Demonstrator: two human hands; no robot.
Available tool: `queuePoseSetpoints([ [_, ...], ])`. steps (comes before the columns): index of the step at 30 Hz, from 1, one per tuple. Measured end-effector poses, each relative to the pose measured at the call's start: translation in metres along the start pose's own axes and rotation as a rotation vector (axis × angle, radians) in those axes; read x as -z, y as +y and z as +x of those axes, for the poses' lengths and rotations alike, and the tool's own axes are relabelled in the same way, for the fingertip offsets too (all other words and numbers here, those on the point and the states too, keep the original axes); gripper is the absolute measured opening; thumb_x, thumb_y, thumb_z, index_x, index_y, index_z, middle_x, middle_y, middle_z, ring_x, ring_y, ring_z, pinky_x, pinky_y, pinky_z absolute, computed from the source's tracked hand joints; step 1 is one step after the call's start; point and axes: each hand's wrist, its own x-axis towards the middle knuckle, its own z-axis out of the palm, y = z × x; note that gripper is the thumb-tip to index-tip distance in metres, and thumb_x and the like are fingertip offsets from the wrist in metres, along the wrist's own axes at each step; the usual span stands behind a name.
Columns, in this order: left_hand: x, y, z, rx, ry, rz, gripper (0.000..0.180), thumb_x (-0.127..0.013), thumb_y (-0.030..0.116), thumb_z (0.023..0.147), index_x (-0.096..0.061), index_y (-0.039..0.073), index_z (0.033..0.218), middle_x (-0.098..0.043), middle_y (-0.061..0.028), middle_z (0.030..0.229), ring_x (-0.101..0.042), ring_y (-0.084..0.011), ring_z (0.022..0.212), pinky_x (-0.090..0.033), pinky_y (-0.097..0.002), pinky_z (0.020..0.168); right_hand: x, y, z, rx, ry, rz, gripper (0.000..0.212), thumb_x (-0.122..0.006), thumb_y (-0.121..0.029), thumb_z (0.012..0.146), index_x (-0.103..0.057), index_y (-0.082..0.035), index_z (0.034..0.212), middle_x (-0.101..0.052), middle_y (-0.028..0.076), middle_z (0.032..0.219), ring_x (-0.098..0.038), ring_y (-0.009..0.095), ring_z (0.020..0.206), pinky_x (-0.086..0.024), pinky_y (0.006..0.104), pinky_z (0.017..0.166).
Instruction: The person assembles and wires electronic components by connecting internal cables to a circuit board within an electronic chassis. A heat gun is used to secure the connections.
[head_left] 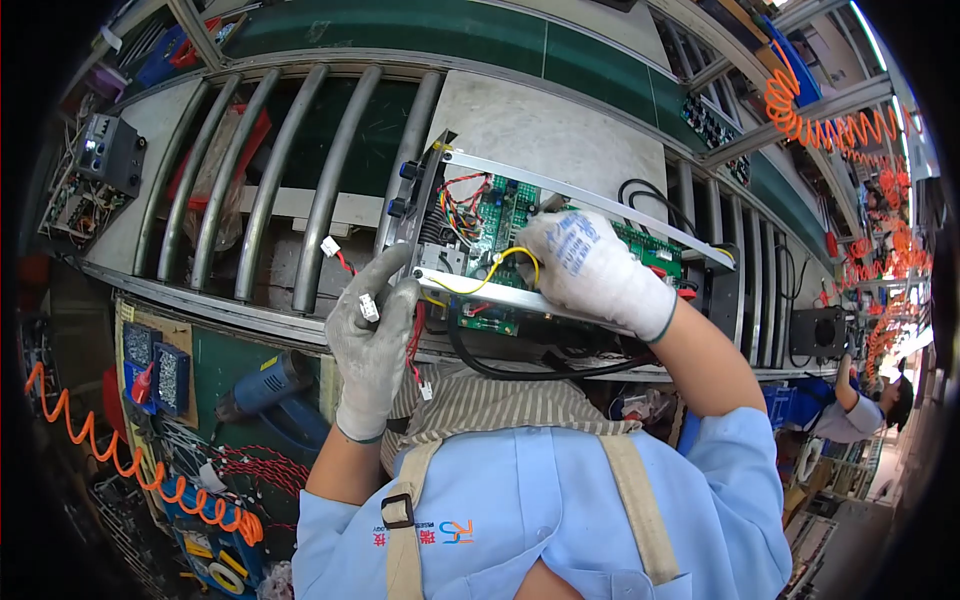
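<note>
An open metal chassis (493, 292) with green circuit boards (522, 207) inside lies in front of me, its black knobbed panel at the left. My left hand (372, 335), in a grey-white glove, is closed at the chassis's near left corner around red wires (414, 340). White connectors (426, 391) on red leads stick out around its fingers. Over the boards, my gloved right hand (590, 265) is curled with its fingertips down inside the chassis; what they grip is hidden. A yellow wire (515, 251) loops beside those fingers.
The chassis rests on a pale board (560, 120) between metal rollers (338, 185). A heat gun (265, 385), blue parts bins (170, 378) and a red wire bundle (262, 467) are at lower left. Another unit (112, 152) stands far left. A co-worker (860, 405) is at right.
</note>
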Motion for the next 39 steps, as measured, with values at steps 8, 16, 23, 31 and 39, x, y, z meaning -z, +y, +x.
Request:
queuePoseSetpoints([
  [8,0.015,-0.025,0.021,-0.028,0.056,-0.053,0.030,-0.066,0.012,0.096,-0.065,-0.003,0.123,-0.063,-0.0023,0.093,-0.044,0.0006,0.057,-0.036,-0.0169,0.049,-0.008,-0.002,0.031,-0.002,-0.006,0.139,0.020,-0.058,-0.015,0.086,-0.071,-0.007,0.098,-0.072,0.016,0.093,-0.071,0.036,0.090,-0.057,0.0456,0.077],
  [16,0.040,0.014,0.022,-0.264,-0.112,0.218,0.031,-0.065,0.009,0.096,-0.066,-0.003,0.124,-0.069,-0.0064,0.083,-0.058,-0.0065,0.068,-0.047,-0.0229,0.058,-0.009,0.025,-0.140,-0.180,0.272,0.728,0.019,-0.065,-0.018,0.091,-0.068,0.000,0.096,-0.065,0.017,0.075,-0.066,0.029,0.068,-0.052,0.0384,0.064],
  [23,-0.031,0.028,0.058,-0.773,-0.944,0.821,0.059,-0.066,-0.001,0.074,-0.058,0.007,0.133,-0.065,-0.0149,0.121,-0.068,-0.0314,0.092,-0.056,-0.0402,0.076,0.028,0.038,-0.244,-0.233,0.406,0.632,0.022,-0.082,-0.023,0.076,-0.074,-0.004,0.085,-0.066,0.008,0.075,-0.065,0.025,0.070,-0.052,0.0357,0.068],
  [31,-0.007,0.041,0.075,-0.361,-0.875,0.568,0.017,-0.072,0.004,0.086,-0.073,0.000,0.103,-0.068,-0.0109,0.093,-0.067,-0.0224,0.086,-0.052,-0.0332,0.075,-0.017,0.045,-0.177,-0.449,1.088,0.144,0.025,-0.068,0.001,0.079,-0.073,-0.009,0.102,-0.066,0.011,0.082,-0.065,0.027,0.075,-0.052,0.0373,0.075],
  [39,0.026,0.038,0.073,-0.434,-0.766,0.467,0.019,-0.073,-0.005,0.081,-0.074,-0.001,0.100,-0.073,-0.0112,0.088,-0.070,-0.0180,0.079,-0.054,-0.0297,0.068,-0.072,0.030,-0.076,0.257,0.925,0.606,0.035,-0.071,0.004,0.078,-0.069,-0.004,0.112,-0.071,0.012,0.095,-0.069,0.031,0.088,-0.056,0.0421,0.082],
])
